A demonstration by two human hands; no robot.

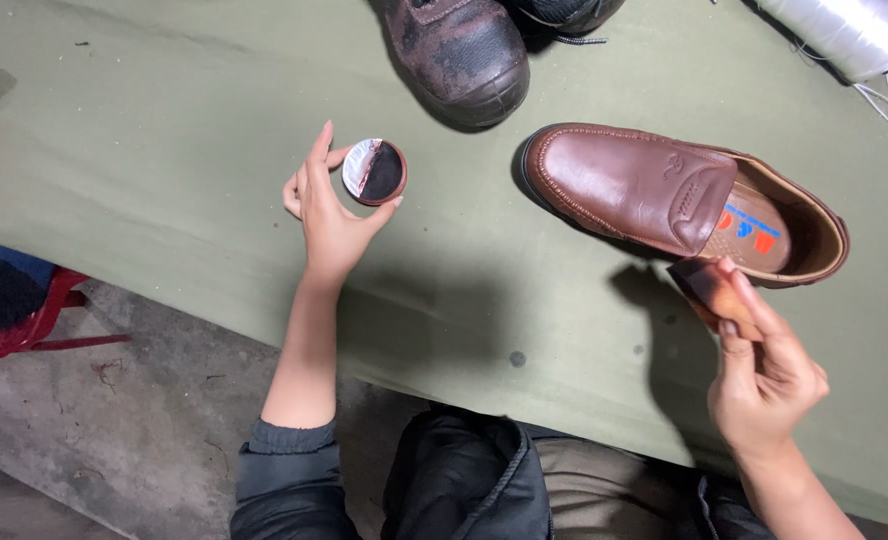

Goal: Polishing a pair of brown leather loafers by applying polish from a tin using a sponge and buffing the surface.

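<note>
From the head camera, looking down, I take the brown shoe [664,195] as the landmark; it lies on its sole on the green cloth [164,170] that covers the table, toe pointing to the left.

Well to the left of the shoe's toe, the left hand [326,205] holds up a small round tin of polish [375,171]. The fingers and thumb close around its rim, and the open face, dark paste with some bare silver, is turned up.

Just below the shoe's heel opening, the right hand [764,375] pinches a small sponge [709,290] between thumb and fingertips. The sponge's end is already dark, and it is near the shoe's side but I think it is not touching.

Above the toe stands a worn black boot [459,50], and far to the upper right lies a spool of white thread [849,30].

To do this step well, I judge the tin should stay steady and level, and the sponge should take only little paste, then spread it thin and even on the leather.
</note>
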